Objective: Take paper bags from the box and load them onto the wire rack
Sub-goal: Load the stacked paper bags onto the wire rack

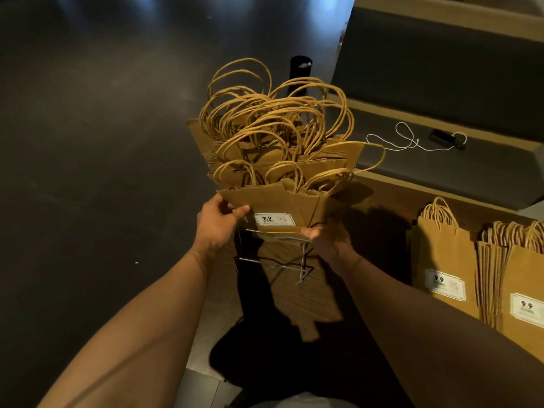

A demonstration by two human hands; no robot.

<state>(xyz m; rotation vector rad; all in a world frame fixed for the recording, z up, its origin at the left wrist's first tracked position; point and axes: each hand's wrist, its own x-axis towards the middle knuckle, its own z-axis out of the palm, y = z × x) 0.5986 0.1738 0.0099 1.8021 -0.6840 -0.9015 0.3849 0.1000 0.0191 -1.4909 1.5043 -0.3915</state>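
A thick stack of brown paper bags [273, 160] stands in the middle of the scene, fanned out, its twisted handles [265, 113] tangled on the far side. It sits on a wire rack [273, 254], whose bars show just below the nearest bag. The left hand [217, 222] grips the stack's near left edge, thumb on the front bag. The right hand [329, 240] holds the near right corner from below. More bags [482, 272] stand to the right.
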